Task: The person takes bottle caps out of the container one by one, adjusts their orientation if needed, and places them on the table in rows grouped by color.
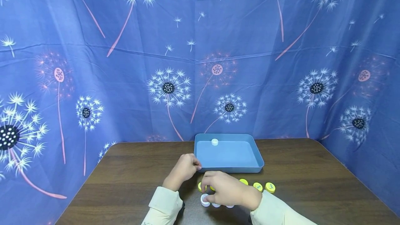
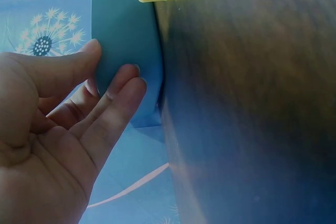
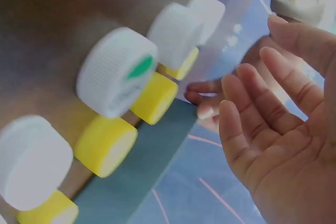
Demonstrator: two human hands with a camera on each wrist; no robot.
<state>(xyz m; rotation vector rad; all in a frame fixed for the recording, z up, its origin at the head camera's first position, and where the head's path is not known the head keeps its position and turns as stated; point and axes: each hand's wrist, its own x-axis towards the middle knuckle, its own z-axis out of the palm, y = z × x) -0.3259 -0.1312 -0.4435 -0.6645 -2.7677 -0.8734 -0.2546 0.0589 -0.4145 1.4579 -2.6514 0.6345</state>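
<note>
In the head view my left hand is at the near left corner of a shallow blue tray. Its thumb and fingers pinch the tray's wall, as the left wrist view shows closely. Over a row of white bottle caps hovers my right hand, palm down, fingers parted. Nothing shows between those fingers in the right wrist view; whether a fingertip touches the leftmost white cap, I cannot tell. One white cap bears a green mark. A lone white cap lies inside the tray, near its back left.
Several yellow caps form a row between the tray and the white caps; my right hand partly covers both rows. All stand on a dark wooden table. A blue dandelion-print cloth hangs behind the table and at its sides.
</note>
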